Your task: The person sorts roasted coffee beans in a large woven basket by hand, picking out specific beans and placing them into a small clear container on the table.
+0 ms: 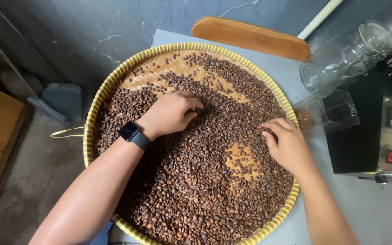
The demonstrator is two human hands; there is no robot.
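Observation:
A big round woven tray with a yellow rim (114, 81) holds a spread of roasted coffee beans (196, 190). My left hand (171, 113), with a dark watch on its wrist, rests on the beans near the tray's middle, fingers curled down into them. My right hand (286, 143) lies on the beans by the right rim, fingertips bent onto the beans. Whether either hand pinches a bean cannot be made out. Bare patches of weave show at the top and at the centre right.
A clear glass jar (345, 56) lies on its side to the upper right, above a small clear container (327, 113) with some beans. A black machine (386, 131) stands at the right. A wooden chair back (250, 36) is behind the grey table.

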